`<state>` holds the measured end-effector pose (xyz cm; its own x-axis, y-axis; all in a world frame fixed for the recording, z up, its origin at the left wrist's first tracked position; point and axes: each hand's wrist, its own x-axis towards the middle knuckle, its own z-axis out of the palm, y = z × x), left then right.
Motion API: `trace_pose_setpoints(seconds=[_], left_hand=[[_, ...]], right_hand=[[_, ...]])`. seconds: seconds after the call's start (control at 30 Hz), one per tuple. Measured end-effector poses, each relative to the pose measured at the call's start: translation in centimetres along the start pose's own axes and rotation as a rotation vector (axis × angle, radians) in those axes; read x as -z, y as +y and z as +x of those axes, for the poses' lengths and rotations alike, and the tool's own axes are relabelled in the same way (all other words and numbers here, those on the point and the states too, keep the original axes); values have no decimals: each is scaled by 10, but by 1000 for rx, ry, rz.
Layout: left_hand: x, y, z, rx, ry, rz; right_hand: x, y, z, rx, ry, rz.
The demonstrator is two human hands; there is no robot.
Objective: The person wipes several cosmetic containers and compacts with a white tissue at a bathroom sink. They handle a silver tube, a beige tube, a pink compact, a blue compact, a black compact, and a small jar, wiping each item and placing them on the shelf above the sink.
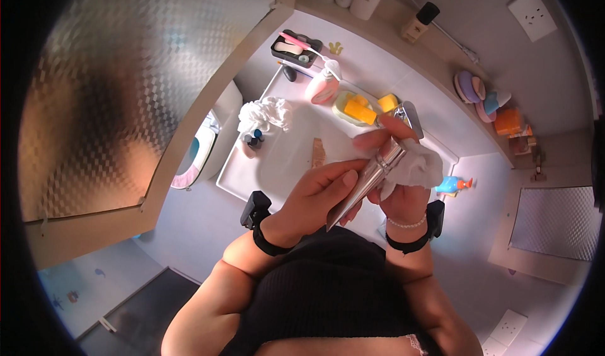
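Observation:
A shiny silver squeeze tube is tilted in front of my chest, its flat end toward the lower left. My left hand is closed round it, with the thumb along its side. My right hand is closed on a crumpled white tissue, next to the capped upper end of the tube. Part of the right fingers is hidden behind the tube and tissue. Below both hands lies the white washbasin, with a brownish patch inside it.
On the basin rim stand a white ruffled puff, small dark-capped bottles, a pink pump bottle and a dish with yellow sponges. Behind are a black tray and a shelf. A textured glass door fills the left.

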<state>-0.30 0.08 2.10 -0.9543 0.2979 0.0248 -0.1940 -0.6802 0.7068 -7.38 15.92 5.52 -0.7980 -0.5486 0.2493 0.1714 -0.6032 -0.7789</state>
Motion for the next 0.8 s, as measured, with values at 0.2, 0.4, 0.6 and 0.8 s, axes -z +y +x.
trace_pose_setpoints(seconds=[0.2,0.4,0.6,0.8], left_hand=[[-5,-5,-5,-146,140,398],[0,-11,5,-561,175,862],[2,4,-6,-189,-47,165],[-4,9,-3,-186,0,231]], right_hand=[[4,4,0,120,13,-273],[2,2,-6,30,133,-302],[12,1,-1,6,104,-132],[12,2,3,-19,220,-152]])
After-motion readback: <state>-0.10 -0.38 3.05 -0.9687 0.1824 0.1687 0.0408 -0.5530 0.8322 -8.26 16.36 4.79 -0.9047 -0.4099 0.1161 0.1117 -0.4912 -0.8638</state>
